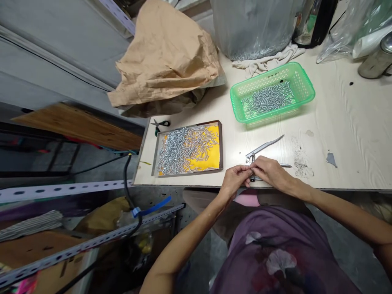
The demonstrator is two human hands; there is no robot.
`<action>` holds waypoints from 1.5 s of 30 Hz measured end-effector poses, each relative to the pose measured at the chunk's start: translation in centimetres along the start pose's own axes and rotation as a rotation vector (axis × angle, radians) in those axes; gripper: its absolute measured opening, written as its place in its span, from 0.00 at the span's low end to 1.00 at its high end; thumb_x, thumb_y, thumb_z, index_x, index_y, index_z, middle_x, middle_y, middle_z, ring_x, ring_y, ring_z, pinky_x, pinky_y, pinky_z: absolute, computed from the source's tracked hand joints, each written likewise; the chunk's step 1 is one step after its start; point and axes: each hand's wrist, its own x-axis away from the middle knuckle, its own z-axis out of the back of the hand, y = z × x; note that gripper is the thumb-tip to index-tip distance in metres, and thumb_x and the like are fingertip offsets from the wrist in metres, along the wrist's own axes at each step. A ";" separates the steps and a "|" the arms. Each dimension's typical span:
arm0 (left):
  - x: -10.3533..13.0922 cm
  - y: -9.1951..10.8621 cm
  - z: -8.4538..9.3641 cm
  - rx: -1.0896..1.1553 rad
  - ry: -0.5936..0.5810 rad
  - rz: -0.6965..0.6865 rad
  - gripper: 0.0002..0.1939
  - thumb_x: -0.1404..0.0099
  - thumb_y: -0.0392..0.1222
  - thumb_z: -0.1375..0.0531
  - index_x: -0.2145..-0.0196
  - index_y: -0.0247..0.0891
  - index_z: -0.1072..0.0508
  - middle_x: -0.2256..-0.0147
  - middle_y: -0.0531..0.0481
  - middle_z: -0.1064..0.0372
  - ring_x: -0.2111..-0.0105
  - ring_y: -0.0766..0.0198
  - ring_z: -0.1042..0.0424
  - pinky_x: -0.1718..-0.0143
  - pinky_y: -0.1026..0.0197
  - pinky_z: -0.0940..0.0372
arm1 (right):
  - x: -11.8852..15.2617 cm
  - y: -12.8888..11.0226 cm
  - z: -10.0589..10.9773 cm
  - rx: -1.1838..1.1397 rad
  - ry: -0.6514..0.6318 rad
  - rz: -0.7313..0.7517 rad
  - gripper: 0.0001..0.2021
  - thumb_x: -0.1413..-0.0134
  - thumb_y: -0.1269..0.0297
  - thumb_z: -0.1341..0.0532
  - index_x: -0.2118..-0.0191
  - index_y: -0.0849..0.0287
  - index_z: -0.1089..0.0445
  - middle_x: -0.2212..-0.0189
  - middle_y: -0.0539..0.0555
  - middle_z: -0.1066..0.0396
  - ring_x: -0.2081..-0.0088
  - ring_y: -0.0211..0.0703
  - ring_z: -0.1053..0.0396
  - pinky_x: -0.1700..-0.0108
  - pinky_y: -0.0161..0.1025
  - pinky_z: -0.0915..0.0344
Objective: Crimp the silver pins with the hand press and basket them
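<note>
Pale table [346, 118], 1 basket [272, 115], 1 tray [221, 145], left hand [234, 179], right hand [271, 172], fingers [259, 163] pinched together at 1 metal tool [266, 145], contents hidden.

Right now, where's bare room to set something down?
Widest, though marked: tabletop right of the green basket, nearer than the jar. A narrower strip separates the basket from the shallow tray. Crowded: the far edge, and around the left hand, right hand and metal tool.

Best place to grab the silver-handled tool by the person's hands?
Probably mid-length on the upper handle, coming from above on the far side of the table. It is long, slim and angled away, clear of the left hand and right hand. The lower handle looks worse: the right hand partly hides it.
</note>
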 end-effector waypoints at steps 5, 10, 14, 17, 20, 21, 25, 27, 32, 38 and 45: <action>-0.1 -0.2 -0.2 -0.085 0.044 -0.031 0.17 0.49 0.50 0.31 0.72 0.32 0.26 0.86 0.59 0.39 0.88 0.74 0.42 0.86 0.70 0.47 | 0.2 0.6 1.0 0.067 -0.016 0.031 0.11 0.36 0.72 0.48 0.60 0.59 0.28 0.66 0.55 0.31 0.64 0.42 0.30 0.62 0.39 0.32; -0.4 -0.3 -0.1 -0.142 0.093 -0.004 0.15 0.49 0.48 0.32 0.75 0.33 0.27 0.87 0.60 0.40 0.89 0.76 0.47 0.89 0.70 0.56 | -0.7 2.6 4.4 0.415 0.034 0.010 0.16 0.35 0.71 0.51 0.52 0.60 0.27 0.60 0.60 0.30 0.58 0.48 0.33 0.57 0.44 0.33; -0.5 -0.3 -0.2 -0.156 0.092 0.028 0.13 0.47 0.45 0.32 0.76 0.33 0.28 0.88 0.61 0.42 0.90 0.76 0.48 0.89 0.71 0.55 | -1.8 4.3 6.2 0.675 -0.039 -0.011 0.17 0.35 0.72 0.51 0.50 0.59 0.28 0.55 0.62 0.28 0.56 0.53 0.37 0.59 0.48 0.37; -0.2 -0.1 -0.4 -0.179 0.076 0.079 0.10 0.44 0.41 0.33 0.75 0.33 0.28 0.89 0.60 0.41 0.90 0.74 0.43 0.89 0.72 0.48 | -2.5 5.2 6.4 0.752 -0.117 0.003 0.14 0.35 0.71 0.49 0.53 0.57 0.27 0.55 0.62 0.28 0.55 0.55 0.40 0.61 0.48 0.42; 0.0 0.2 -0.7 -0.200 0.088 0.133 0.06 0.41 0.35 0.36 0.74 0.33 0.29 0.88 0.58 0.38 0.89 0.72 0.38 0.85 0.71 0.40 | -3.0 5.8 6.2 0.765 -0.159 0.031 0.14 0.35 0.70 0.49 0.56 0.55 0.27 0.57 0.61 0.28 0.55 0.55 0.41 0.61 0.47 0.46; 0.1 0.3 -0.8 -0.208 0.096 0.145 0.06 0.41 0.33 0.37 0.74 0.33 0.30 0.88 0.58 0.36 0.88 0.71 0.36 0.84 0.71 0.38 | -3.1 6.0 6.2 0.765 -0.168 0.044 0.14 0.35 0.71 0.50 0.56 0.55 0.27 0.58 0.60 0.28 0.56 0.54 0.41 0.61 0.47 0.47; 0.1 0.4 -1.1 -0.266 0.107 0.163 0.06 0.39 0.29 0.39 0.74 0.33 0.30 0.87 0.56 0.33 0.87 0.70 0.32 0.81 0.71 0.34 | -3.4 6.5 6.4 0.795 -0.225 0.094 0.16 0.36 0.73 0.51 0.57 0.56 0.27 0.60 0.60 0.29 0.59 0.51 0.41 0.62 0.45 0.49; 0.1 0.5 -1.1 -0.304 0.096 0.154 0.07 0.40 0.27 0.40 0.74 0.33 0.31 0.87 0.57 0.33 0.87 0.70 0.31 0.81 0.71 0.34 | -3.3 6.6 6.6 0.805 -0.261 0.120 0.16 0.36 0.73 0.52 0.58 0.57 0.27 0.62 0.60 0.29 0.60 0.50 0.41 0.62 0.44 0.49; 0.2 0.9 -1.1 -0.378 0.062 0.125 0.09 0.43 0.26 0.39 0.77 0.33 0.32 0.86 0.59 0.35 0.86 0.71 0.31 0.82 0.72 0.35 | -3.2 6.5 6.6 0.849 -0.269 0.138 0.14 0.36 0.75 0.51 0.61 0.58 0.29 0.64 0.58 0.28 0.61 0.48 0.40 0.62 0.43 0.50; 0.5 1.6 -1.3 -0.483 -0.027 0.238 0.08 0.43 0.27 0.40 0.78 0.33 0.30 0.89 0.62 0.41 0.89 0.73 0.37 0.84 0.72 0.37 | -3.1 6.3 6.6 0.896 -0.243 0.086 0.11 0.35 0.71 0.49 0.63 0.59 0.29 0.65 0.58 0.28 0.61 0.48 0.40 0.62 0.42 0.50; 0.3 1.4 -1.2 -0.429 -0.039 0.295 0.08 0.40 0.30 0.40 0.77 0.33 0.29 0.90 0.62 0.43 0.89 0.72 0.39 0.83 0.69 0.34 | -2.1 6.1 8.6 0.729 -0.294 0.079 0.17 0.36 0.53 0.46 0.51 0.59 0.29 0.55 0.61 0.29 0.55 0.52 0.36 0.57 0.44 0.43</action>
